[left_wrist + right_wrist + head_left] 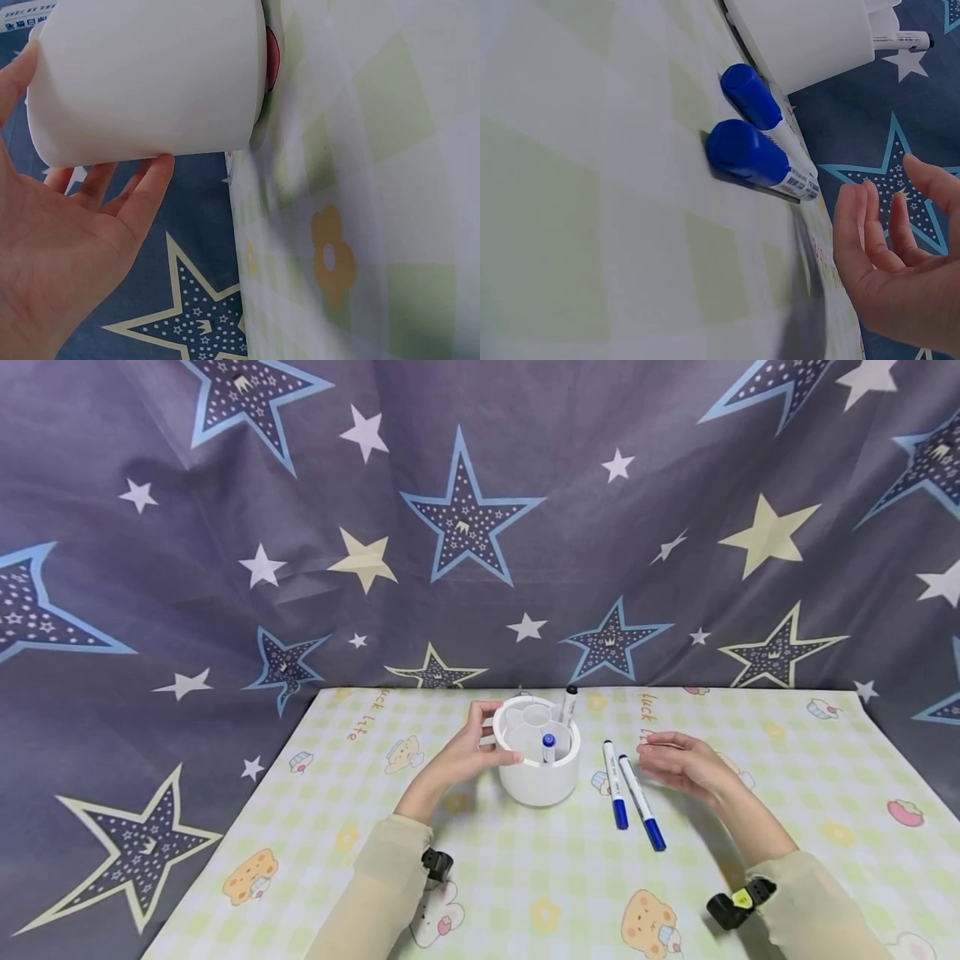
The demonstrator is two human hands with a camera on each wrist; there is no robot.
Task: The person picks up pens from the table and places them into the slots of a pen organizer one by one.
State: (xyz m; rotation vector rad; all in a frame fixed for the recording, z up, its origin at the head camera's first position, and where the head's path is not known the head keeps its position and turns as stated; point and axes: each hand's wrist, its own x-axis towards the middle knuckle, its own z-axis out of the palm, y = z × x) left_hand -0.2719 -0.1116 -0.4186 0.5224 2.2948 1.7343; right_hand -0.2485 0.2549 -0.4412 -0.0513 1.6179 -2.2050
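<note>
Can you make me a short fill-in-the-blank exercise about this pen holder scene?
1. The left hand touches the white ____ holder.
2. ____ blue-capped markers lie flat on the table mat beside the holder.
3. The right hand hovers near those markers and holds ____.

Missing words: pen; two; nothing

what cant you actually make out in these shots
- The print on the two markers: too small in the head view, blurred in the right wrist view.
- Inside of the white holder: its wall hides most of the two pens standing in it; both wrist views show only the outside.
- Left hand: its palm side is hidden behind the holder in the head view.
- Right hand: cut off by the right wrist frame edge.
</note>
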